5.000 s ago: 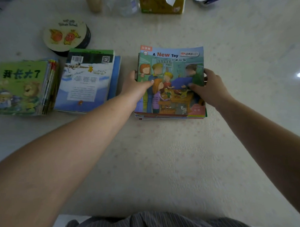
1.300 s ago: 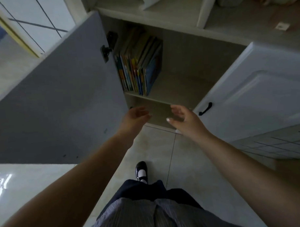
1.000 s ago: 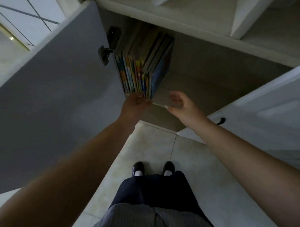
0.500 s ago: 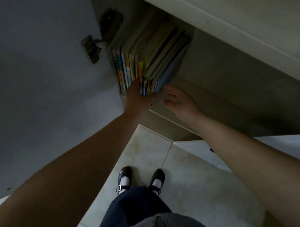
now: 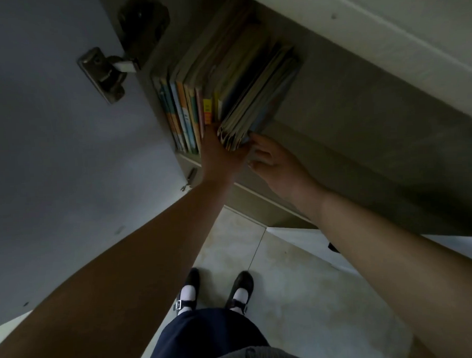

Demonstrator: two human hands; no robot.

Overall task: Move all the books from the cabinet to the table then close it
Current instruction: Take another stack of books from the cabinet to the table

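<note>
Head view looks steeply down into the open cabinet (image 5: pixel 361 126), where the books (image 5: pixel 189 110) stand upright in a row on the shelf, spines facing out toward the person. A right-hand bundle (image 5: pixel 253 98) leans left, its lower edges pulled forward. The left hand (image 5: pixel 220 155) presses fingers between the bundle and the standing spines; the right hand (image 5: pixel 277 164) cups the bundle's outer corner, grasping it. The open door (image 5: pixel 55 158) with its hinge (image 5: pixel 102 73) stands at the left; shoes (image 5: pixel 214 292) rest on the tiled floor (image 5: pixel 300 283).

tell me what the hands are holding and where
A bunch of thin books, pinched at its near lower corner between the left hand and right hand.
</note>
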